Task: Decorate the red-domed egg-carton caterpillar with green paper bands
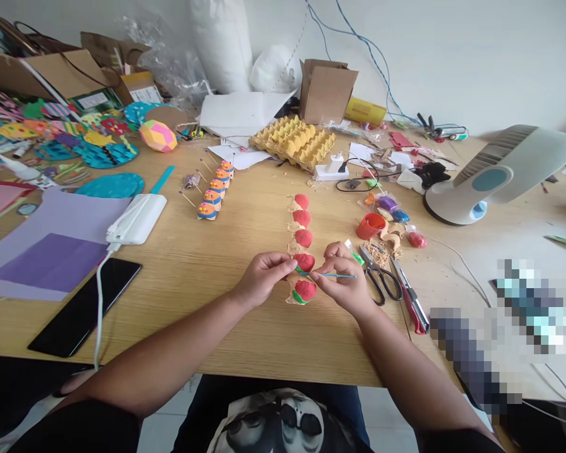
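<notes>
A strip cut from an egg carton (303, 218) lies before me, its humps covered in red, seemingly clay. Green edging shows along the two humps nearest me. My left hand (263, 277) pinches the strip's left side at the second hump from the front. Between the fingers of my right hand (342, 277) is a thin blue stick tool (340, 275), its tip at the green edge of that same hump. Further back on the left stands a finished-looking caterpillar (213, 195) of orange and blue carton humps, with pins sticking out.
Scissors (381, 275) and a red utility knife (411, 299) lie close to my right hand. Behind them are a red cup (370, 226) and small clay packets (387, 203). A yellow egg tray (293, 142) sits at the back, a white lamp-like device (488, 179) right, a black phone (85, 307) left.
</notes>
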### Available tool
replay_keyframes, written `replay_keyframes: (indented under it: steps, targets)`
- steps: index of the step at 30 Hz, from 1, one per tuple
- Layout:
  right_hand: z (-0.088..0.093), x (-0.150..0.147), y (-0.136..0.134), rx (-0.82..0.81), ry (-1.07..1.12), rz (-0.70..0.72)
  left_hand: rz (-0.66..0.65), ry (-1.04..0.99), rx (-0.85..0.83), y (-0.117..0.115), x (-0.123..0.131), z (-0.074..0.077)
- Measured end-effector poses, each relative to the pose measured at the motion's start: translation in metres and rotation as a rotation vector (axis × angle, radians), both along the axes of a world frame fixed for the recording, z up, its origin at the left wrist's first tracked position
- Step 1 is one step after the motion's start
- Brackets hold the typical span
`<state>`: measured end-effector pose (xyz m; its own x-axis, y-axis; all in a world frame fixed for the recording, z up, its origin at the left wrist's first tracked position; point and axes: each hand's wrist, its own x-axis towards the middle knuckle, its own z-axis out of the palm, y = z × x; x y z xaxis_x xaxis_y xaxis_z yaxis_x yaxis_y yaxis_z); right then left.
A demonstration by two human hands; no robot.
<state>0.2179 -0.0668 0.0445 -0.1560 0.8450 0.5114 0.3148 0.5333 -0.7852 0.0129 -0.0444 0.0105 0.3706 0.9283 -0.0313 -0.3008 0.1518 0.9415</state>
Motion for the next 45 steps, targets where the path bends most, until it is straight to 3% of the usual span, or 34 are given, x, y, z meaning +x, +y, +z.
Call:
replay_keyframes:
  steps: [6,13,21,27,30,36,45]
  targets:
    - [0.0006,0.0007,0.0008,-0.015,0.023,0.003,-0.013,-0.068,-0.077,-0.0015,0.0023,0.0021]
    - [-0.0044,0.0042,0.0028,-0.138,0.131,-0.030,0.021,-0.117,-0.130,-0.0004,0.0028,0.0020]
    - [-0.0032,-0.0004,0.0016,-0.054,0.069,0.016,0.011,-0.121,-0.140,-0.0013,0.0032,0.0063]
    - [0.0001,-0.0024,-0.0015,0.056,-0.019,-0.062,-0.012,-0.150,-0.174,-0.0023,0.0034,0.0064]
    - [-0.0007,-0.0018,-0.0022,0.052,-0.041,-0.074,-0.003,-0.160,-0.189,-0.0020,0.0035,0.0056]
    - [-0.0059,0.0040,0.0004,-0.035,0.134,-0.032,0.032,-0.168,-0.209,-0.0013,0.0036,0.0067]
    - [-0.0010,-0.0016,-0.0021,0.027,0.038,-0.054,-0.017,-0.207,-0.216,-0.0025,0.0017,0.0081]
